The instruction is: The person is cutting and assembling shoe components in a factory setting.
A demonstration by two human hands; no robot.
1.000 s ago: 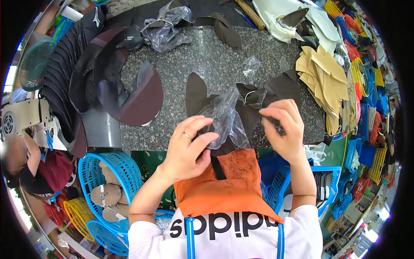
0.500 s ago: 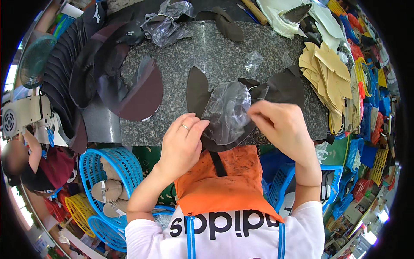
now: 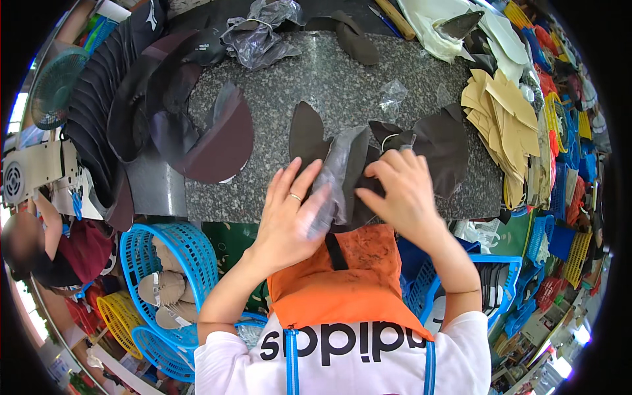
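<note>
A dark brown curved shoe-upper piece (image 3: 307, 131) lies at the bench's near edge, with clear plastic film (image 3: 342, 155) bunched into a ridge over its middle. My left hand (image 3: 286, 207) rests on its left side, fingers spread, and the blurred thumb touches the film. Whether the thumb pinches the film is unclear. On the right side, my right hand (image 3: 405, 197) is bent over the dark material, thumb and forefinger apart, nothing seen between them. Another dark piece (image 3: 441, 148) lies just beyond that hand, with a pale thin loop (image 3: 397, 140) near its fingertips.
Dark and maroon pieces (image 3: 220, 145) overlap at the left, beside a row of black ones (image 3: 92, 125). Tan cut pieces (image 3: 500, 125) are stacked right. Crumpled plastic (image 3: 260, 39) lies at the back. Blue baskets (image 3: 207, 263) stand below the speckled bench (image 3: 263, 85); another person (image 3: 59, 253) sits left.
The film, spread flat before, is now gathered into an upright ridge. My left fingers have spread; my right hand has turned, its pinched fingers now apart and nearer the dark piece.
</note>
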